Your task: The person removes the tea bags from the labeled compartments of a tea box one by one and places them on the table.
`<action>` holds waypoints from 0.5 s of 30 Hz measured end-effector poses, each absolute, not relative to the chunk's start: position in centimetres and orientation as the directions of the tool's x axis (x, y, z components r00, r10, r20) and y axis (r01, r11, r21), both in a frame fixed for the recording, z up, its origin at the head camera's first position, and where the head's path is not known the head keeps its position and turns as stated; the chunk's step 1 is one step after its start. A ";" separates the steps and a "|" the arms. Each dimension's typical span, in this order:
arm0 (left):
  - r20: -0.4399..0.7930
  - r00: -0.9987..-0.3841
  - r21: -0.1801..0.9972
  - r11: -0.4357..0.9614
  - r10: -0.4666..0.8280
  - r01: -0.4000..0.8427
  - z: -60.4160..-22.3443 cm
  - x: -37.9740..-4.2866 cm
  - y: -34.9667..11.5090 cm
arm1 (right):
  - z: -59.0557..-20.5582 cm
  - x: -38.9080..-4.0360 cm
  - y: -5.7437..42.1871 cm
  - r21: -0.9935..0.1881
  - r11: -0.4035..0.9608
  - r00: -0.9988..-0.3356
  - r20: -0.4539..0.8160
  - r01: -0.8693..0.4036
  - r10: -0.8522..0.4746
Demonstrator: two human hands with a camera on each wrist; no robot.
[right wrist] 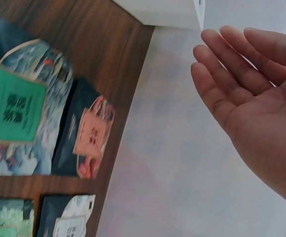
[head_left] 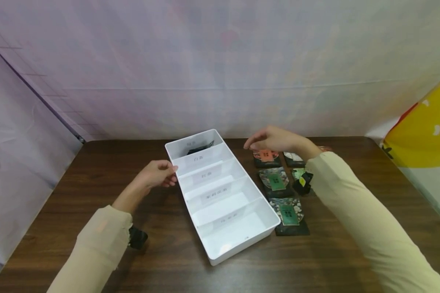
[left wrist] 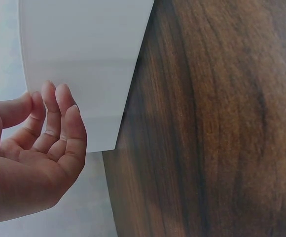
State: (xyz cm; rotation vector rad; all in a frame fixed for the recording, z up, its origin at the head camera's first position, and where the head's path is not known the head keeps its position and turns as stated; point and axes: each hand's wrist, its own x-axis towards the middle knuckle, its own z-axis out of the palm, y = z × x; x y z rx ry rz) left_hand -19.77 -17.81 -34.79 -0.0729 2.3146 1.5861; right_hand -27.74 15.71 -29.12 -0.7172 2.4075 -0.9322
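Observation:
A long white divided box (head_left: pixel 246 243) lies slanted on the table, with labels on its dividers. Its far compartment holds a dark packet (head_left: pixel 201 148). My left hand (head_left: pixel 157 175) pinches the box's left rim between thumb and index finger, the other fingers bent beside the outer wall. To the right of the box's far end, my right hand (head_left: pixel 271 139) hovers, holding nothing, its fingers gently bent and apart in the right wrist view. Below it lies a dark packet with an orange-red label (head_left: pixel 266 156). Nearer are two green-labelled packets, one behind (head_left: pixel 276 182) the other (head_left: pixel 289 215).
A white-labelled packet (head_left: pixel 293 158) and more packets lie under my right forearm, partly hidden by it. The brown wooden table (head_left: pixel 168 252) ends at a pale curtain (head_left: pixel 220 81) behind. A yellow cloth (head_left: pixel 421 130) hangs at the right.

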 end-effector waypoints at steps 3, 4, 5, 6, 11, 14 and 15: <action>-0.298 -0.943 0.899 0.374 0.146 -0.226 -34.8 -19.7 -17.8 | -28.9 -27.9 14.8 -0.715 0.632 -0.758 -0.225 -0.298 -0.612; -0.297 -0.944 0.900 0.374 0.146 -0.225 -34.8 -19.7 -17.8 | -28.8 -28.0 14.4 -0.714 0.631 -0.756 -0.223 -0.303 -0.615; -0.296 -0.944 0.900 0.372 0.147 -0.225 -34.7 -19.7 -17.8 | -28.7 -28.0 14.1 -0.713 0.629 -0.753 -0.221 -0.308 -0.619; -0.297 -0.943 0.901 0.371 0.148 -0.225 -34.7 -19.7 -17.9 | -28.6 -28.1 13.7 -0.714 0.630 -0.752 -0.226 -0.305 -0.619; -0.302 -0.943 0.899 0.371 0.140 -0.233 -34.6 -19.7 -17.9 | -28.0 -28.3 11.8 -0.714 0.629 -0.749 -0.226 -0.307 -0.623; -0.299 -0.944 0.900 0.369 0.140 -0.231 -34.6 -19.7 -17.9 | -27.8 -28.3 10.7 -0.718 0.629 -0.758 -0.224 -0.298 -0.613; -0.298 -0.944 0.901 0.368 0.141 -0.230 -34.6 -19.7 -17.9 | -27.8 -28.3 10.3 -0.719 0.627 -0.757 -0.220 -0.300 -0.615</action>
